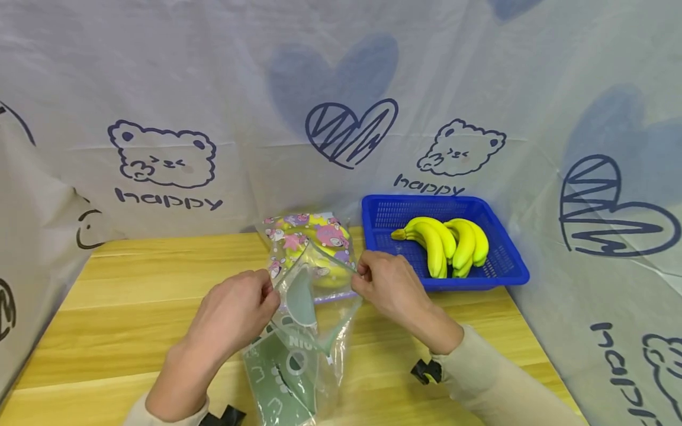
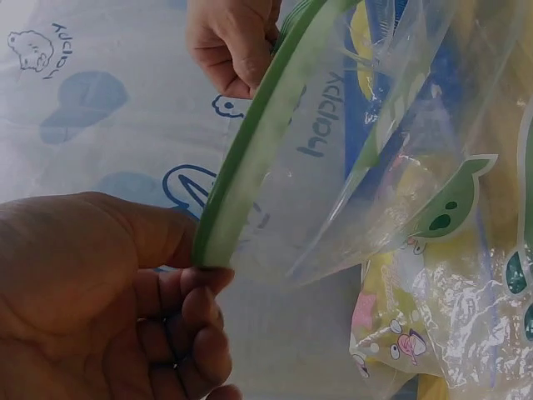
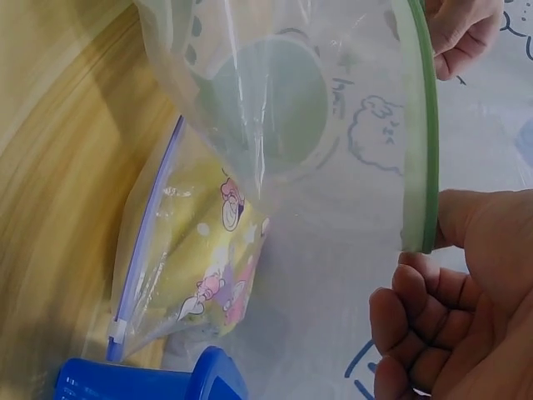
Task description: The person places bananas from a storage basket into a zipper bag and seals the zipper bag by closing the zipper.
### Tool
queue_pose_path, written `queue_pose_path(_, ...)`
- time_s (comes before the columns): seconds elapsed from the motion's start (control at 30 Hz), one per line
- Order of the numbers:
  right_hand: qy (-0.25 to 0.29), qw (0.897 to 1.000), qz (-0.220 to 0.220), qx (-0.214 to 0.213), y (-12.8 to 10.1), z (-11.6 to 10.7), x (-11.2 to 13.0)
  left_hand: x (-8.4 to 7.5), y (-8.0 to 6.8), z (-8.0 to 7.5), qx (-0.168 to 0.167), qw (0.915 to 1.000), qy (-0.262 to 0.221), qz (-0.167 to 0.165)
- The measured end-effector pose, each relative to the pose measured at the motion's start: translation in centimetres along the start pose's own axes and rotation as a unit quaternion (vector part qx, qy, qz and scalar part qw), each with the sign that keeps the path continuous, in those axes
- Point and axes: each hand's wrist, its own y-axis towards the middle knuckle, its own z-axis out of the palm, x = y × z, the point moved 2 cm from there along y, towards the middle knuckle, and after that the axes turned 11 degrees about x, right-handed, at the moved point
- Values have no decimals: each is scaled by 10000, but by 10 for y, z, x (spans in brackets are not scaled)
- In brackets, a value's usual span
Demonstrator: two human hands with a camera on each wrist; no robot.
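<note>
A clear zip bag with green print (image 1: 282, 376) is stretched between both hands above the table, its mouth spread apart. My left hand (image 1: 231, 313) pinches one side of the green zip edge (image 2: 241, 150) between thumb and forefinger. On the other side, my right hand (image 1: 394, 290) pinches that same edge. Only clear film and green printing show in the bag. Just behind it lies a second zip bag (image 3: 191, 242), with cartoon print, a purple closure and yellow contents.
Bananas (image 1: 434, 242) lie in a blue plastic basket (image 1: 503, 260) at the back right, close beyond my right hand. A wood-grain table (image 1: 144, 290) lies under everything. Printed white cloth (image 1: 250, 106) hangs behind and at both sides.
</note>
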Motion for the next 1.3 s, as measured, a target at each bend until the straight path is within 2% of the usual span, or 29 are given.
queue_pose_path(0.13,-127,9999,16,-103,2,0,-2,1,0,-3,-202,9997,42,-114)
queue_pose_path(0.2,-106,9999,97,-59,3,0,-3,1,0,-3,-160,9998,-3,-138)
queue_pose_path(0.33,12,9998,176,95,4,1,-3,2,1,-2,-162,9998,-89,-41)
queue_pose_path(0.5,76,9998,157,106,5,0,-2,2,2,1,-401,9991,-57,99)
queue_pose_path(0.77,64,9999,84,67,5,3,-2,2,3,3,-625,9972,396,75)
queue_pose_path(1.03,155,9995,189,204,4,4,-1,2,4,7,-928,9940,560,146)
queue_pose_path(1.3,394,9983,302,289,3,-5,-5,-4,6,8,-913,9944,523,136)
